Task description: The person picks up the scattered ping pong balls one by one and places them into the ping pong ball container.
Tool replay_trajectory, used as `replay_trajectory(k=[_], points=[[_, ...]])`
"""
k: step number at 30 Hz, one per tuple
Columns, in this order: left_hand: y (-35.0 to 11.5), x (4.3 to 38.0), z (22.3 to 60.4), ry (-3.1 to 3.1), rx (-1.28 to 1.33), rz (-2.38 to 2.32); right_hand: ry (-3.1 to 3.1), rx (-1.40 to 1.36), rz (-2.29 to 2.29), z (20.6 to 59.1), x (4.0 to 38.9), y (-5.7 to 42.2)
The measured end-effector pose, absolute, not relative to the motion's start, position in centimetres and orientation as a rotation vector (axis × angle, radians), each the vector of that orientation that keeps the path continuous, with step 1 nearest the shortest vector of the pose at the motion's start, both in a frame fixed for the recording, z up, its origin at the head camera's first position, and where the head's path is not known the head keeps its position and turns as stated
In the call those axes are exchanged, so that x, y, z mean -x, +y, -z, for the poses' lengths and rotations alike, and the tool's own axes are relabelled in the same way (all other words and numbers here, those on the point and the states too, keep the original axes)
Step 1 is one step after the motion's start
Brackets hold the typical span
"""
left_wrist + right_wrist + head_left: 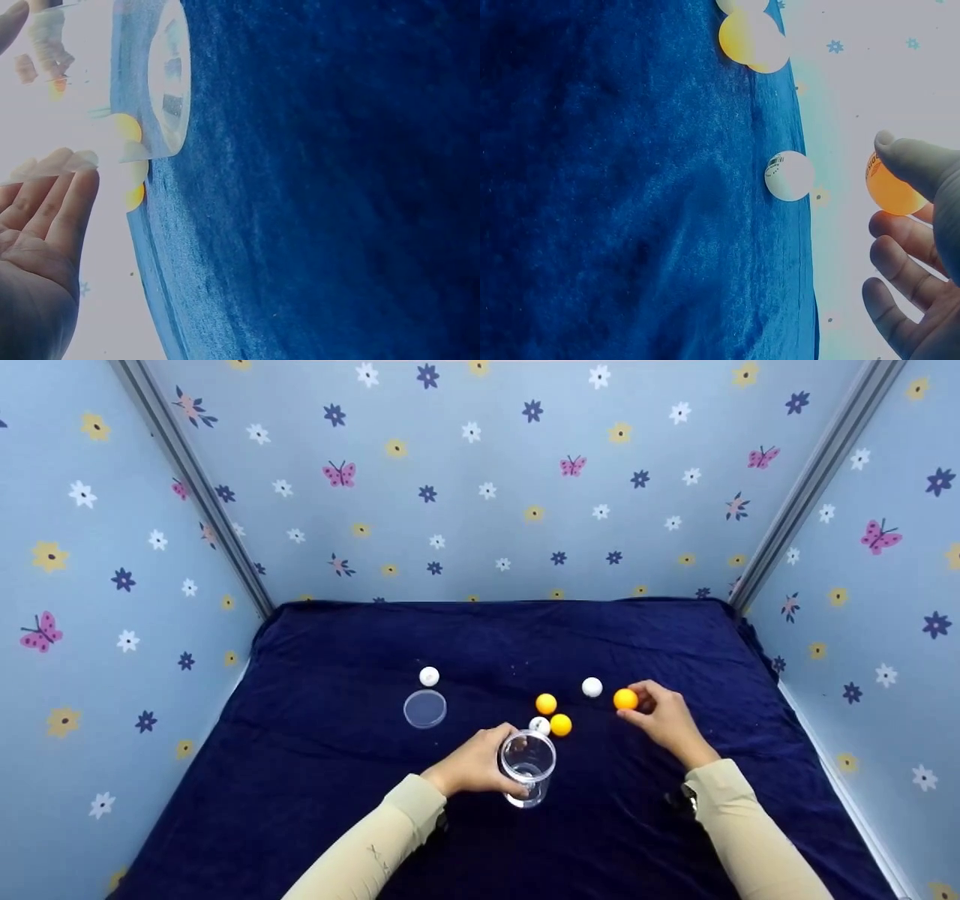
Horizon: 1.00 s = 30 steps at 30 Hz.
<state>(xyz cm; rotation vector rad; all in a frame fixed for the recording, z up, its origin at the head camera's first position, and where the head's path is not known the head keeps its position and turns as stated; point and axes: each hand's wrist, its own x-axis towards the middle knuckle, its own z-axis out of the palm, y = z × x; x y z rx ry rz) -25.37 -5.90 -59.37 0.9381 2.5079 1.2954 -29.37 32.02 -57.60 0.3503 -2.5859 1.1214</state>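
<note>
Patterned walls (480, 510) bound the back and both sides of the cloth-covered table (337, 645). Open cloth spreads left of the left hand (476, 761) and right of the right hand (666, 724). At left, a white ball (429, 676) and, just in front of it, a clear round lid (425, 712) are obstacles. A wide lane separates the lid from three close-set table tennis balls (561, 725), which block the way just beyond a clear cup (536, 780). The cup's mouth is reachable from above; the left hand fences its left side. Another white ball (592, 687) stands near the right hand's orange ball (625, 700), leaving a narrow gap.
</note>
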Motion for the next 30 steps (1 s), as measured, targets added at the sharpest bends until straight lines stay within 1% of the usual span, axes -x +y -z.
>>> replay_trajectory(k=[30], points=[[-5.93, 25.52, 59.45, 2.489, -0.957, -1.304, -2.537, -0.379, -1.285, 57.59, 29.13, 31.14]])
